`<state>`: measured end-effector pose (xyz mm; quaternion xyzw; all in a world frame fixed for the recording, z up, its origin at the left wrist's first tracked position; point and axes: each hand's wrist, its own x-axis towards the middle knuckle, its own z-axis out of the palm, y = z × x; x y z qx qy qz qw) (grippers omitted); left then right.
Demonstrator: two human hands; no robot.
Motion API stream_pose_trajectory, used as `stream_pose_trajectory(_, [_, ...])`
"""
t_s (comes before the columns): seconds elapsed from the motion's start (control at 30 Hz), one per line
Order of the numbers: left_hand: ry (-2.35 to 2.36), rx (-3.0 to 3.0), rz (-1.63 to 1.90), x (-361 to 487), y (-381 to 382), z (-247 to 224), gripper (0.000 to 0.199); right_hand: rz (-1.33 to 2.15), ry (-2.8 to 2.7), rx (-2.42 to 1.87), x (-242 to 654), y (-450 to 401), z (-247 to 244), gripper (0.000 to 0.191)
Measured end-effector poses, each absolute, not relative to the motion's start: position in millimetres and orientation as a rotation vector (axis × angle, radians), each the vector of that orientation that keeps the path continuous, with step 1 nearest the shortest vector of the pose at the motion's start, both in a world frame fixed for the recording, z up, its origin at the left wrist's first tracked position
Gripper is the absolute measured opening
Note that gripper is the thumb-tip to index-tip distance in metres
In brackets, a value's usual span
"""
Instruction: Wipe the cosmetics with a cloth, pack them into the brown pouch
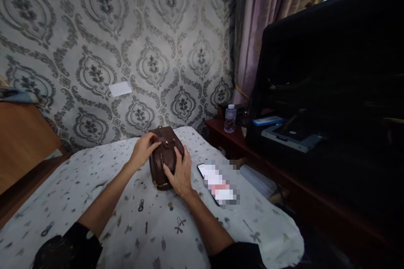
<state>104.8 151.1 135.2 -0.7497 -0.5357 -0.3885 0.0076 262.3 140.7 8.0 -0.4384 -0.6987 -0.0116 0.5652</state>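
A dark brown bag [160, 162] with a zipper and small metal fittings sits on a white patterned cloth [126, 218]. My left hand [142, 150] is at the bag's upper left, its thumb and fingers closed around the edge of a strap or flap near the metal ring. My right hand [181, 172] lies against the bag's right side, fingers spread, with the thumb on the front. To the right of that hand rests a phone [213, 178] with a lit, partly blurred screen.
A clear bottle [230, 118] with a white cap stands on a red-brown table [216, 126] at the right, beside a large black screen [331, 71]. Patterned wallpaper rises behind the cloth. A wooden board [25, 147] is at the left.
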Motion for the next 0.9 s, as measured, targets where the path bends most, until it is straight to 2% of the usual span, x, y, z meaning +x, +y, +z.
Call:
stream_pose_trajectory(0.17, [-1.678, -2.296, -1.110, 106.9, 152.2, 134.3, 0.008, -0.031, -1.632, -1.030, 261.6, 142.0, 6.6, 0.067])
stream_pose_trajectory(0.7, [-1.744, -2.193, -1.185, 98.4, 171.4, 127.2, 0.023, -0.020, -1.639, -1.021, 262.3, 141.7, 6.3, 0.065])
stream_pose_trajectory(0.9, [-1.728, -2.227, -1.196, 98.8, 170.7, 126.9, 0.020, -0.026, -1.639, -1.039, 261.7, 141.9, 6.9, 0.066])
